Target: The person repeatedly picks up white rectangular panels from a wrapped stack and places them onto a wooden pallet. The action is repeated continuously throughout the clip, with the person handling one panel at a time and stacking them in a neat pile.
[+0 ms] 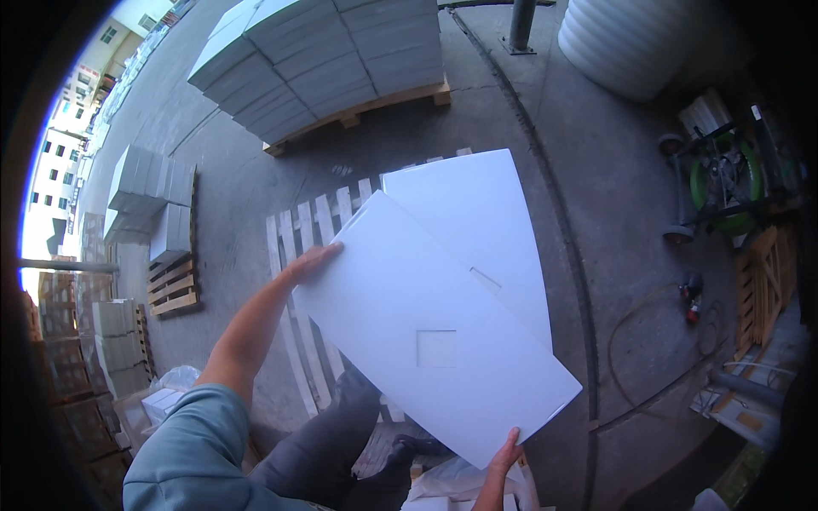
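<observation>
A blue-green sleeve [183,451] lies nearest the camera in the head view, at lower left, above the bare left forearm. Between the person's two hands is a white panel [400,289], slanting from upper left to lower right, with a small square outline on its face. The left hand [317,261] grips its upper-left short end, fingertips at the edge; how the rest of those fingers sit beneath cannot be told. The right hand [506,453] pinches the opposite short end, thumb on top, the other fingers mostly hidden.

The held panel partly covers a second white panel [490,200], which lies over a slatted wooden pallet [308,226]. Whether the two panels touch cannot be told. A dark trouser leg [319,430] shows just beside the pallet.

Beyond stands a loaded stack of pale blocks [332,64]; farther right are a white ribbed roll [626,43] and a green-wheeled machine [724,183].
</observation>
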Available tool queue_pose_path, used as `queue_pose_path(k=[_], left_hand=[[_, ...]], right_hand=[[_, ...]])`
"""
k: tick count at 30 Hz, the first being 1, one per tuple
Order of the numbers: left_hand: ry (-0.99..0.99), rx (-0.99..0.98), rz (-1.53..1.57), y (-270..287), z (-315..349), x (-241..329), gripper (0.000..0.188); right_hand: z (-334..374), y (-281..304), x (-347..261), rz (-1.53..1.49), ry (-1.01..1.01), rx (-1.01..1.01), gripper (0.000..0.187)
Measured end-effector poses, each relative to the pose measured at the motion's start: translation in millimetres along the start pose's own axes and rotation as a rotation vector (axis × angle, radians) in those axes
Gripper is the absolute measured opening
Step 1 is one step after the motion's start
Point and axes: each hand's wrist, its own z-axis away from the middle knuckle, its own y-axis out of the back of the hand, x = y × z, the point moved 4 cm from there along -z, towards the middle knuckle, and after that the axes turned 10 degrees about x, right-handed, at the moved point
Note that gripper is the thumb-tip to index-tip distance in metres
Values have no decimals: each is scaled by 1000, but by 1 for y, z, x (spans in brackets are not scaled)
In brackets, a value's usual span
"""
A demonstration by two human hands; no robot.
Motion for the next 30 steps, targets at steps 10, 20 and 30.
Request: queue_pose_path(k=[10,20,30], left_hand=[[105,-44,25,-6,26,-7,77],[167,44,-333,8,151,-40,86],[161,-163,-736,1,264,-52,74]], right_hand=[[-5,10,-7,14,-50,-95,70],[22,97,-43,607,-85,-87,81],[162,250,35,549,-365,-335,80]])
